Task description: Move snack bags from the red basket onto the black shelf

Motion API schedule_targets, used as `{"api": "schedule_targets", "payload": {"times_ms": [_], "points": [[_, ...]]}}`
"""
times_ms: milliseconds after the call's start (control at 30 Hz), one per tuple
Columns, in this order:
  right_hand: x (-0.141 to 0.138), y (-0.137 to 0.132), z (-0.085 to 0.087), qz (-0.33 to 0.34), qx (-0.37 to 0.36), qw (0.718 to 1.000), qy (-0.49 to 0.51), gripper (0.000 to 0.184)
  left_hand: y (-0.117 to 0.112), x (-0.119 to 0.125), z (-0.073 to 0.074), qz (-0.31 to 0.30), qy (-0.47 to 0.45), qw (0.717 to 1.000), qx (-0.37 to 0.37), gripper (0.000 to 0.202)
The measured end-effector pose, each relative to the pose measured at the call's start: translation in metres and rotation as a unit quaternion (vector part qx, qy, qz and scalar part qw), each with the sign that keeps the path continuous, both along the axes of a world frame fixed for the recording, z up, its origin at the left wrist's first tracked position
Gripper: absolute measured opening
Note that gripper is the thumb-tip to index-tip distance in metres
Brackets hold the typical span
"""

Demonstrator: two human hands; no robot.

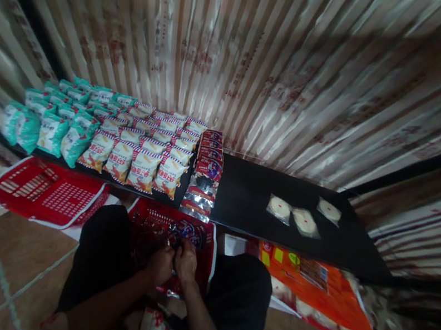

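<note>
Both my hands are down in a red plastic basket (210, 259) between my knees, close together. My left hand (160, 265) is closed, its fingers pinched at the near edge of the packets. Beside it, my right hand (186, 261) is closed too, its fingertips against a dark red-and-purple snack packet (187, 231). Other dark red shiny packets (145, 234) fill the basket, blurred and dim. On the black shelf just beyond stands an overlapping row of similar red snack packets (208, 168), with silvery lower ends at its front.
Teal snack bags (52, 134) and white-and-orange snack bags (143, 169) stand in rows on the black shelf's left. Three round pale items in clear wrappers (304, 222) lie on its right. Another red basket (59, 194) and a large orange bag (318, 288) are below the shelf's front edge.
</note>
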State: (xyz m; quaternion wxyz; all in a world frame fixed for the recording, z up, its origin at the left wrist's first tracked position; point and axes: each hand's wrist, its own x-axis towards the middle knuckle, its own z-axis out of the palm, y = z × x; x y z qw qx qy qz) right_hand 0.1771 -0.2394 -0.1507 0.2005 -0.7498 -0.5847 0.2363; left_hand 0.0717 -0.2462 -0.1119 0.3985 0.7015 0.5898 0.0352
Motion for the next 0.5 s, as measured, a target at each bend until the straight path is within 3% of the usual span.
{"api": "schedule_targets", "payload": {"times_ms": [267,500], "points": [[0.001,0.012,-0.018,0.0,-0.044,0.999,-0.005,0.038,0.011,-0.003,-0.032,0.08,-0.001,0.99,-0.117,0.029],[0.003,0.024,-0.027,0.022,-0.103,0.994,0.026,0.034,0.017,-0.01,-0.048,0.116,0.022,0.981,-0.156,0.03]]}}
